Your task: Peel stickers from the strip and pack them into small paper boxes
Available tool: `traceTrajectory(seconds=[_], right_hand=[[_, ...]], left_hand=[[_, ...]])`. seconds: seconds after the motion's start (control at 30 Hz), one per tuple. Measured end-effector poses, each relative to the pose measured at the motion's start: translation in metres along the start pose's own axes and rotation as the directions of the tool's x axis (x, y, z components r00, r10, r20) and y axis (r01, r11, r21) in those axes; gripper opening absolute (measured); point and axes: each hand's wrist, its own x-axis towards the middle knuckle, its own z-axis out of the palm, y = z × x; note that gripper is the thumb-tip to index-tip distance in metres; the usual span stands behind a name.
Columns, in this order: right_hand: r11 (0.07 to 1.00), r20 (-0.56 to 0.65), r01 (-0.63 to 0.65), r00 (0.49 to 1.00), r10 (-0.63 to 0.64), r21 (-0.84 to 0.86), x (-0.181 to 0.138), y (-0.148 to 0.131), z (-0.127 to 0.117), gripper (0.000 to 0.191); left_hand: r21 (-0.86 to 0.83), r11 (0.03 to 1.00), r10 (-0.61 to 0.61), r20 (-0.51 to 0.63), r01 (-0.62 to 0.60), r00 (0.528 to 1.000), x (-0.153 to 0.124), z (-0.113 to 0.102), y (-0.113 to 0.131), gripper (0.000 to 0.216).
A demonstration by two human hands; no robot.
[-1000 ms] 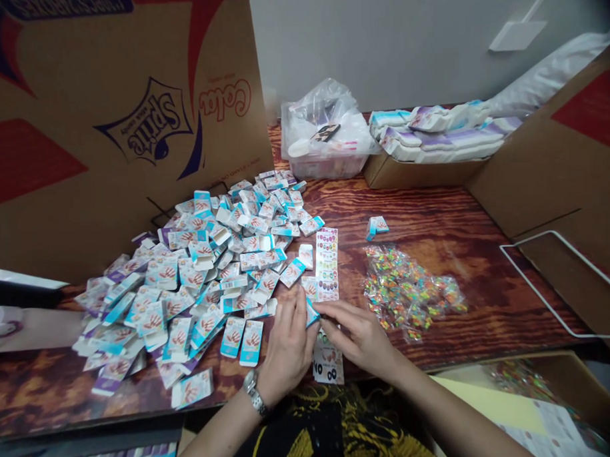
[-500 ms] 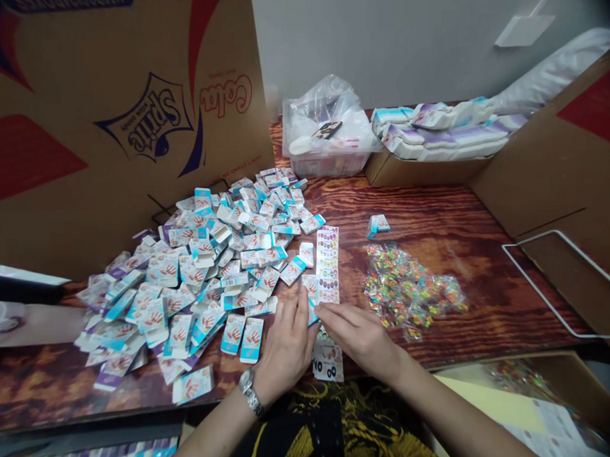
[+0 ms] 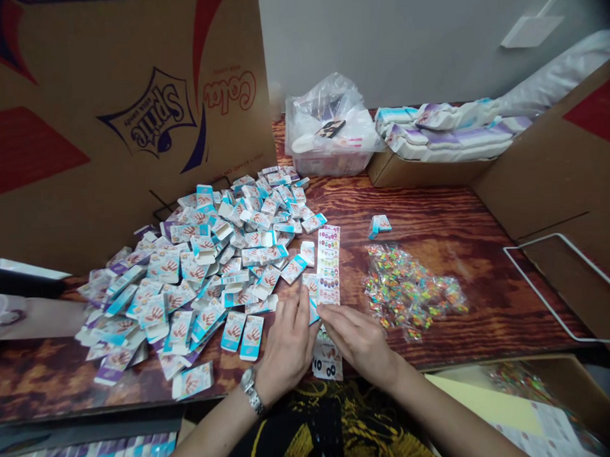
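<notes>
- Left hand (image 3: 288, 346) and right hand (image 3: 361, 340) touch a small blue-and-white carton (image 3: 313, 313) beside a printed strip (image 3: 329, 264).
- Heaped cartons (image 3: 201, 272) cover the tabletop's (image 3: 485, 215) left.
- Colourful clear-wrapped packets (image 3: 412, 288) lie right of the strip.

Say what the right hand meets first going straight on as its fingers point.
The small carton beside the left hand, most likely; whether the right hand touches it now is unclear.

A plastic tub (image 3: 333, 164) stands near a wall (image 3: 403, 45).
</notes>
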Motion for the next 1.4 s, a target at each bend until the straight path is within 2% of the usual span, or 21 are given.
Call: traceTrajectory(seconds=[0.13, 0.23, 0.33, 0.4, 0.47, 0.57, 0.63, 0.73, 0.8, 0.87, 0.97, 1.03, 1.1, 1.13, 1.2, 1.23, 1.27, 1.3, 1.33, 1.37, 1.4], right_hand=[[0.996, -0.018, -0.026, 0.999, 0.028, 0.089, -0.001, -0.006, 0.002, 0.032], [0.963, 0.012, -0.151, 0.988, 0.152, 0.224, -0.001, -0.012, 0.004, 0.033], [0.826, 0.123, -0.38, 0.924, 0.363, 0.416, -0.001, -0.013, 0.004, 0.025], [0.719, 0.171, -0.481, 0.87, 0.462, 0.503, 0.0, -0.012, 0.003, 0.023], [0.705, 0.161, -0.488, 0.862, 0.48, 0.514, 0.001, -0.012, 0.004, 0.027], [0.821, 0.072, -0.372, 0.922, 0.38, 0.434, 0.001, -0.016, 0.009, 0.036], [0.856, 0.023, -0.316, 0.941, 0.336, 0.409, -0.001, -0.021, 0.014, 0.037], [0.828, 0.001, -0.332, 0.928, 0.372, 0.452, -0.003, -0.025, 0.019, 0.036], [0.792, 0.052, -0.37, 0.917, 0.396, 0.486, -0.003, -0.023, 0.02, 0.032], [0.746, 0.146, -0.439, 0.892, 0.428, 0.501, -0.003, -0.015, 0.019, 0.027], [0.608, 0.248, -0.588, 0.796, 0.552, 0.533, -0.002, 0.014, 0.018, 0.023], [0.444, 0.231, -0.642, 0.696, 0.68, 0.625, 0.001, 0.043, 0.016, 0.028], [0.271, 0.132, -0.585, 0.554, 0.822, 0.765, 0.003, 0.076, 0.012, 0.037], [0.214, 0.063, -0.521, 0.463, 0.884, 0.826, 0.004, 0.091, 0.009, 0.041], [0.177, -0.04, -0.413, 0.32, 0.946, 0.893, 0.005, 0.116, 0.004, 0.046], [0.174, -0.07, -0.379, 0.273, 0.96, 0.909, 0.005, 0.124, 0.003, 0.049], [0.183, -0.092, -0.371, 0.249, 0.964, 0.91, 0.004, 0.129, 0.003, 0.052], [0.214, -0.108, -0.405, 0.27, 0.957, 0.889, 0.002, 0.13, 0.004, 0.054], [0.279, -0.114, -0.476, 0.346, 0.931, 0.834, 0.001, 0.13, 0.006, 0.055], [0.388, -0.104, -0.563, 0.47, 0.877, 0.73, 0.0, 0.127, 0.01, 0.054], [0.537, -0.06, -0.627, 0.618, 0.784, 0.565, 0.0, 0.124, 0.014, 0.051]], left_hand=[[-0.006, 1.0, 0.005, -0.011, -0.005, 1.0, 0.002, -0.001, 0.0, 0.063], [0.014, 1.0, 0.022, -0.038, -0.022, 0.999, 0.002, -0.002, -0.002, 0.063], [0.039, 0.998, 0.053, -0.063, -0.051, 0.997, 0.001, -0.002, -0.003, 0.063], [0.032, 0.998, 0.064, -0.075, -0.062, 0.995, 0.001, -0.002, -0.003, 0.063], [0.014, 0.998, 0.056, -0.089, -0.055, 0.995, 0.002, -0.002, -0.003, 0.062], [0.011, 0.999, 0.034, -0.115, -0.033, 0.993, 0.002, 0.0, 0.0, 0.06], [0.03, 0.999, 0.036, -0.154, -0.031, 0.987, 0.003, 0.002, 0.0, 0.061], [0.057, 0.998, 0.043, -0.208, -0.032, 0.977, 0.002, 0.009, 0.0, 0.063], [0.068, 0.997, 0.038, -0.202, -0.024, 0.979, 0.001, 0.014, -0.001, 0.063], [0.073, 0.997, 0.032, -0.147, -0.021, 0.989, 0.0, 0.018, -0.001, 0.064], [0.056, 0.998, 0.026, -0.034, -0.024, 0.999, -0.003, 0.021, -0.004, 0.068], [0.042, 0.999, 0.007, 0.006, -0.007, 1.0, -0.006, 0.022, -0.009, 0.072], [0.037, 0.999, -0.026, 0.002, 0.026, 1.0, -0.009, 0.022, -0.019, 0.068], [0.039, 0.999, -0.038, -0.007, 0.038, 0.999, -0.011, 0.022, -0.025, 0.063], [0.05, 0.998, -0.047, -0.03, 0.048, 0.998, -0.015, 0.025, -0.036, 0.054], [0.058, 0.997, -0.045, -0.034, 0.047, 0.998, -0.016, 0.027, -0.041, 0.051], [0.069, 0.997, -0.038, -0.033, 0.04, 0.999, -0.016, 0.029, -0.044, 0.048], [0.085, 0.996, -0.025, -0.027, 0.027, 0.999, -0.015, 0.033, -0.046, 0.046], [0.109, 0.994, -0.005, -0.013, 0.007, 1.0, -0.012, 0.037, -0.046, 0.044], [0.141, 0.99, 0.023, 0.009, -0.024, 1.0, -0.009, 0.041, -0.046, 0.044], [0.182, 0.981, 0.056, 0.036, -0.062, 0.998, -0.005, 0.046, -0.045, 0.045]])
